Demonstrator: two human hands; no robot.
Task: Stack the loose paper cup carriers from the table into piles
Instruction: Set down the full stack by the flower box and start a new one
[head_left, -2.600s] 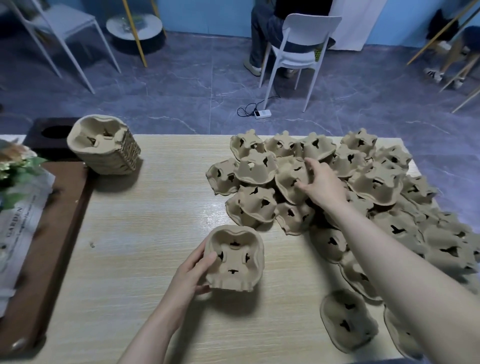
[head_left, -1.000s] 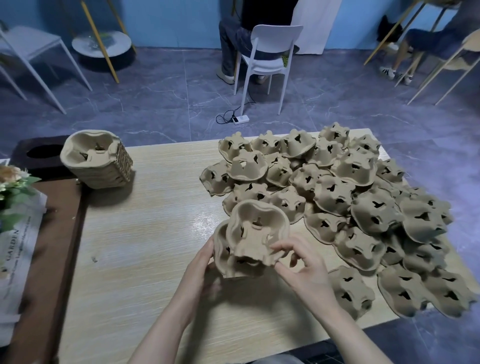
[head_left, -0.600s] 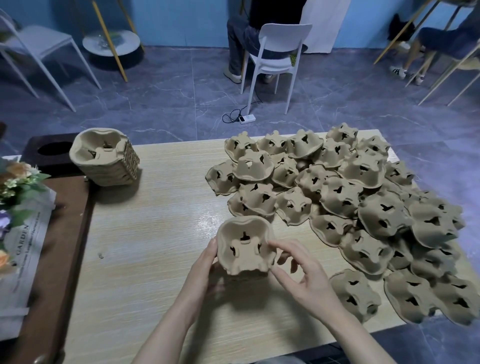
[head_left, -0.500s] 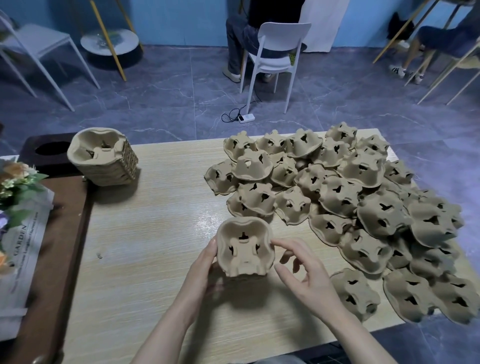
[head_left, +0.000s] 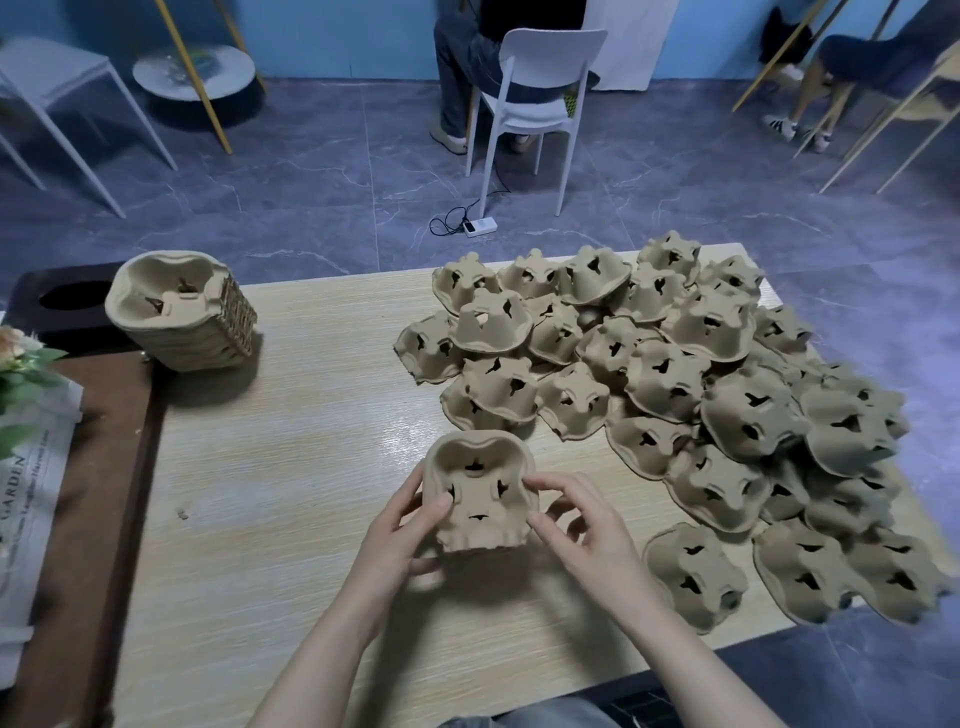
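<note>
A small pile of brown pulp cup carriers (head_left: 480, 499) stands open side up on the light wooden table (head_left: 270, 499) in front of me. My left hand (head_left: 400, 540) grips its left side, thumb over the rim. My right hand (head_left: 582, 525) touches its right edge with index finger and thumb, the other fingers loosely curled. A big heap of loose carriers (head_left: 675, 384), mostly upside down, covers the right half of the table. A taller finished pile (head_left: 176, 312) stands at the far left corner.
A dark brown side table (head_left: 88, 509) with a wrapped flower bouquet (head_left: 26, 415) adjoins the left edge. Beyond the table, a person sits on a white chair (head_left: 535, 93). Another white chair (head_left: 57, 98) is at far left. A power strip (head_left: 480, 227) lies on the floor.
My right hand fetched a carrier from the heap and set it onto the pile held by my left hand. In the last half second the pile settled and both hands closed in on it.
</note>
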